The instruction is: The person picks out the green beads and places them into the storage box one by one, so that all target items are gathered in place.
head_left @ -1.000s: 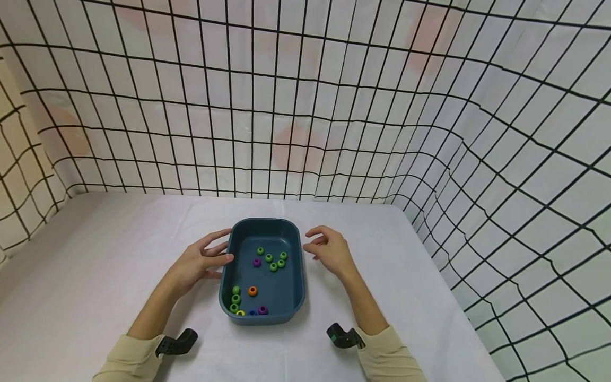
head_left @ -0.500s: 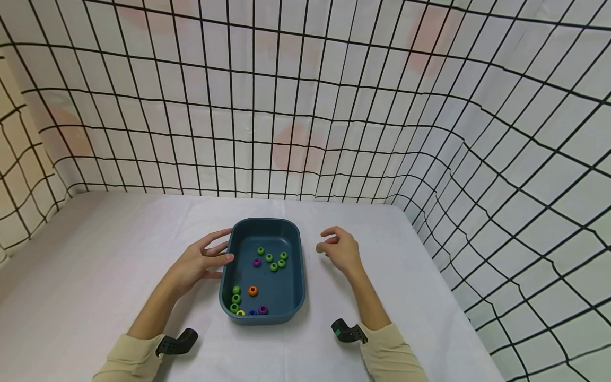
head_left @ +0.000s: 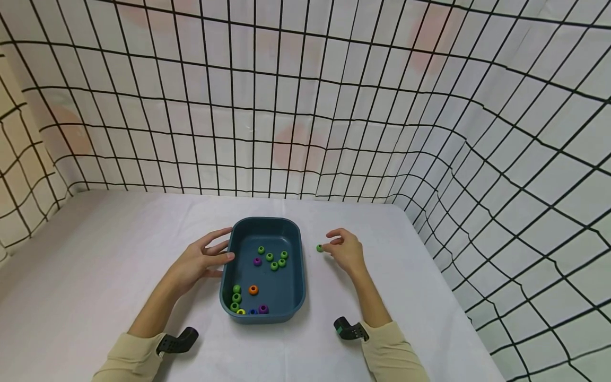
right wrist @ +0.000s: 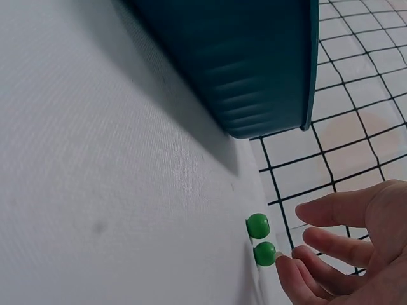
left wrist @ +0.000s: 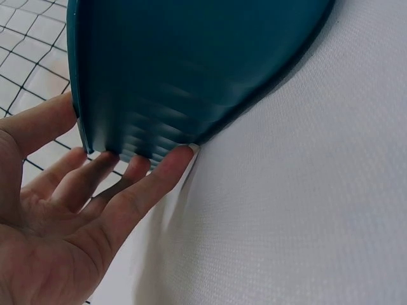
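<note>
A dark blue plastic tray point(head_left: 279, 297) with rounded corners lies on the white cloth. My left hand point(head_left: 198, 261) holds its left side, thumb over the rim and spread fingers against the outer wall point(left wrist: 137, 121). Green beads point(head_left: 274, 266) and a purple bead point(head_left: 258, 261) lie in its far half. An orange bead point(head_left: 253, 290) and several green, yellow, blue and purple ones are nearer the front. Right of the tray, my right hand point(head_left: 347, 252) hovers with loosely bent fingers. In the right wrist view two green beads point(right wrist: 257, 225) sit side by side, a fingertip right at one bead point(right wrist: 265, 253).
White cloth point(head_left: 119, 228) covers the table. A black wire grid point(head_left: 305, 132) backed with white sheeting rises behind and along the right side. A black wrist device point(head_left: 177, 340) is strapped on the left wrist, and another black device point(head_left: 350, 329) on the right.
My right hand has moved rightward, away from the tray's right rim. A green bead now shows on the cloth at its fingertips. The left hand and tray have stayed put.
</note>
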`<control>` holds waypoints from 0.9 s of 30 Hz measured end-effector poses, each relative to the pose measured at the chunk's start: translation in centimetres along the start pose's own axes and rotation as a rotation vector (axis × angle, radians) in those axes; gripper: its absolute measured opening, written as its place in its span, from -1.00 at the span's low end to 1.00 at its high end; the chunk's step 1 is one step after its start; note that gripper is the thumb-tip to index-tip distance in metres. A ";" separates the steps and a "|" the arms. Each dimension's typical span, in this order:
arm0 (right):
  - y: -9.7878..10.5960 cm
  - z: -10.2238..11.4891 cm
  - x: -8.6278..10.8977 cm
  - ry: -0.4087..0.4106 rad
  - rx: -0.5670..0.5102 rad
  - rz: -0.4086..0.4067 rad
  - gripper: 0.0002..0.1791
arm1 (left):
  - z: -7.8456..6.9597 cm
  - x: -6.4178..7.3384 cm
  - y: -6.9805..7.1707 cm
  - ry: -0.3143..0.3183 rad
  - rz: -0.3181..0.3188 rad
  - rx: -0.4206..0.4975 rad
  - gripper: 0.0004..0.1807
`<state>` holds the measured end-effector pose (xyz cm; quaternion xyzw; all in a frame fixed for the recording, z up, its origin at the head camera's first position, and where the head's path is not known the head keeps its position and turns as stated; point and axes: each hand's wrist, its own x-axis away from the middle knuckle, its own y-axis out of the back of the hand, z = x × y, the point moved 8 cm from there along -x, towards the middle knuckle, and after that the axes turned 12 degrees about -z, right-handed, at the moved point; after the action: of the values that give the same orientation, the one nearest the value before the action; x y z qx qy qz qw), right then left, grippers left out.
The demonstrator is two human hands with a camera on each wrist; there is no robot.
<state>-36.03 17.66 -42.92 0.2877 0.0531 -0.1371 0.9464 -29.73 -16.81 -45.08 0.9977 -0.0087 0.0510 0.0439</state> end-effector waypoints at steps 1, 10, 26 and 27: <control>0.0 -0.2 0.0 -0.008 0.002 0.001 -0.64 | 0.0 0.0 0.0 -0.002 0.000 0.000 -0.17; -0.1 -0.8 -0.3 -0.016 0.063 0.018 -0.58 | -0.2 0.1 0.0 -0.006 -0.001 0.000 -0.16; -0.8 -1.5 -0.2 -0.028 0.107 0.059 -0.61 | 0.1 -0.2 0.0 -0.003 -0.005 0.002 -0.18; -0.8 -1.5 -0.1 -0.025 0.106 0.059 -0.62 | 0.1 -0.2 0.0 -0.005 -0.006 0.004 -0.18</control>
<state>-36.42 17.92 -44.54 0.3373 0.0255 -0.1155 0.9340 -29.91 -16.85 -45.16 0.9979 -0.0058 0.0486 0.0422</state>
